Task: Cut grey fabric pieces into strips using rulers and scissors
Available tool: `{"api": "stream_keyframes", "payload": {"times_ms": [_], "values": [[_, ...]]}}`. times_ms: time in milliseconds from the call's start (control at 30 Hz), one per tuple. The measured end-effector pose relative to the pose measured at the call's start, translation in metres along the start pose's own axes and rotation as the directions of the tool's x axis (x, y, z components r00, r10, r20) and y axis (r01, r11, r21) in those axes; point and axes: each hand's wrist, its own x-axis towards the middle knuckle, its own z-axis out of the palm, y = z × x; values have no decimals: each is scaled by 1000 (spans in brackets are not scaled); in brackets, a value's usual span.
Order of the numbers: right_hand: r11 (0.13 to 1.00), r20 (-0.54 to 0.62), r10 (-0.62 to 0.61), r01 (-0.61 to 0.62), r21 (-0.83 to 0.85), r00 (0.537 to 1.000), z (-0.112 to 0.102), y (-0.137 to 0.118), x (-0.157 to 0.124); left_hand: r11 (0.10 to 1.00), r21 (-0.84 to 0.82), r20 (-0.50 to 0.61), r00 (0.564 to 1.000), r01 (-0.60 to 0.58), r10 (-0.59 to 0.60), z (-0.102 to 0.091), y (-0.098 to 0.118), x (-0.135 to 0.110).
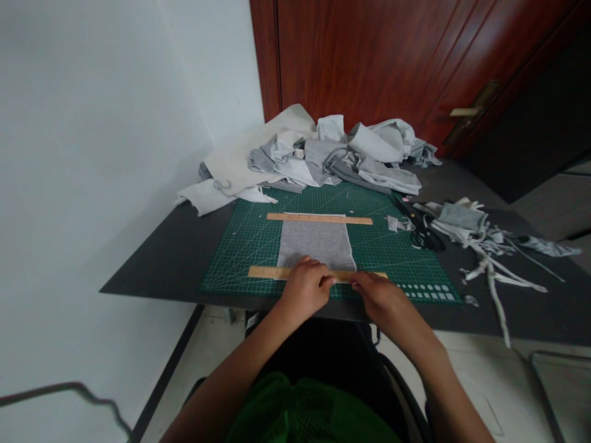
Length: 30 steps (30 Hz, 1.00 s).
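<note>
A grey piece of knit cloth (316, 243) lies flat on a green cutting mat (240, 246). Across its far edge rests one wooden ruler (318, 218). A second wooden ruler (265, 272) crosses the near edge of the cloth. My left hand (307, 286) is closed over the middle of this near ruler, its fingers curled and thumb against the index finger. To its right, my right hand (378, 294) pinches at the same ruler, close to the cloth's near right corner. Both sets of fingertips partly hide the cloth edge, so whether they also grip cloth is unclear.
Heaped grey and white fabric (314, 157) lies along the table's back. Black scissors (425, 234) and small cloth scraps (399, 224) are at the mat's right side. Farther right sits a pile of fabric strips (466, 224), one hanging over the front edge of the dark table (157, 264).
</note>
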Motion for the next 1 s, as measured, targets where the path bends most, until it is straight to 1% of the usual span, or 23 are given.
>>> {"api": "stream_keyframes", "payload": {"times_ms": [133,233,333,400,567,633,767,1000], "values": [[998,20,-67,67,0,998,-1,3,1,996,84,-54,998,20,-16,6,2,-1],[998,-6,-68,68,4,998,-3,3,2,991,125,-76,997,37,-27,9,4,-3],[997,-26,-68,69,32,997,-3,1,2,991,133,-67,997,34,-26,9,6,-3],[997,-38,-49,51,55,998,-2,0,2,992,120,-53,998,34,-28,8,6,-3],[992,-137,104,-92,92,985,6,2,3,994,104,-30,999,44,-41,7,5,-2],[990,-142,99,-84,110,985,7,4,3,993,107,-22,999,42,-40,7,5,-2],[987,-116,50,-31,160,992,6,8,3,993,108,-6,999,38,-37,6,5,-2],[963,-154,81,-37,269,985,3,4,4,992,125,-30,999,26,-22,4,8,-2]]}}
